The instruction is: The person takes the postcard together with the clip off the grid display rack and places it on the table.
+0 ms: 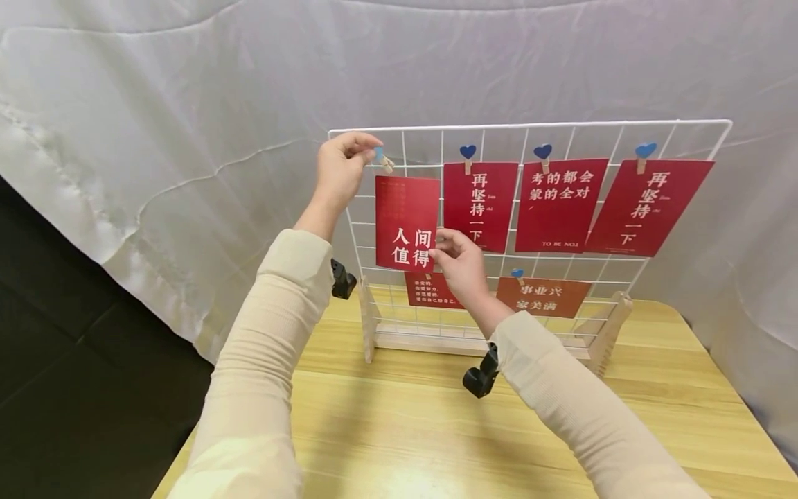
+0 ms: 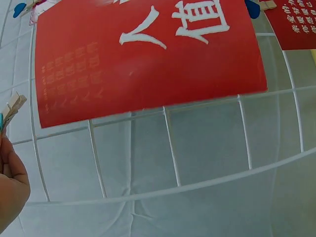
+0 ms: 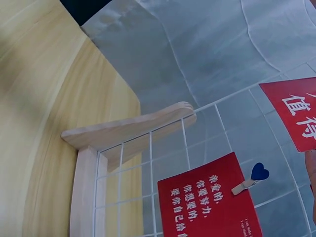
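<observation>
My left hand (image 1: 341, 166) pinches a small wooden clothespin (image 1: 386, 165) with a light blue top, just above the upper left corner of a red card (image 1: 406, 208) with white characters. In the left wrist view the clothespin (image 2: 14, 106) is apart from the card (image 2: 148, 64). My right hand (image 1: 460, 262) pinches that card at its lower right edge, holding it upright before the left part of a white wire grid (image 1: 530, 125). Only a sliver of the right hand (image 3: 311, 165) shows in the right wrist view, beside the card's corner.
On the grid's upper row hang red cards (image 1: 563, 215) under blue heart clothespins (image 1: 543, 150). Lower down are another red card (image 3: 207, 197) and an orange-red one (image 1: 544, 296). Wooden feet (image 1: 607, 333) support the grid on a wooden table (image 1: 399, 416). A pale curtain (image 1: 249, 90) hangs behind.
</observation>
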Motion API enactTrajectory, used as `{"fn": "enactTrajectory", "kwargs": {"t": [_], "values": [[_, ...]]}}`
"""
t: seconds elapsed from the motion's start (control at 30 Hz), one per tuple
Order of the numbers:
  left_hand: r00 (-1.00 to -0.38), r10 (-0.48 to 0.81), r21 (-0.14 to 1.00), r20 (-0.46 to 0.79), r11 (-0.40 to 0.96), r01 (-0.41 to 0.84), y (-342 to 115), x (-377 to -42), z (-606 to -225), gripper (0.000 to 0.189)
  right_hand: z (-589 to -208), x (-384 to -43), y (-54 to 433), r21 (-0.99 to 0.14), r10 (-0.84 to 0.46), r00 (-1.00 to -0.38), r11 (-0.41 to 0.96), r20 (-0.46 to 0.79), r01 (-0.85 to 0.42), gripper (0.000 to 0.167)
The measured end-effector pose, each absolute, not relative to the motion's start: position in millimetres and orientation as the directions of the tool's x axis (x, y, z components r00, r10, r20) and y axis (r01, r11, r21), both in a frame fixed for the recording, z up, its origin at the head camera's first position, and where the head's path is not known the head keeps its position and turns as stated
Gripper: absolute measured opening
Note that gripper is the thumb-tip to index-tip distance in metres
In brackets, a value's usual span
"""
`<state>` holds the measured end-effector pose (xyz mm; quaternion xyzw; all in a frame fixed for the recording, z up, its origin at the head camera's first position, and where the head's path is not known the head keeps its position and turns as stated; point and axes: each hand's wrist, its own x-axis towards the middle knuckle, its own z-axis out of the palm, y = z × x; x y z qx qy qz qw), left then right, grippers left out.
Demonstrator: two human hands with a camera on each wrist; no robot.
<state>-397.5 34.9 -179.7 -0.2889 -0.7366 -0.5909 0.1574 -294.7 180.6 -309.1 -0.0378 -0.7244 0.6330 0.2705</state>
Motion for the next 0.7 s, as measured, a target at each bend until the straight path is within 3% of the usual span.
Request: {"fn": "enactTrajectory", "kwargs": {"t": [0.7], "values": [[-0.831, 0.233, 0.852, 0.505, 0.02, 0.524, 16.4, -387.9, -216.4, 0.012, -332.0, -265.6, 197.3, -0.948, 0.363, -0.886, 0.238, 0.29, -0.213, 0.032]]}}
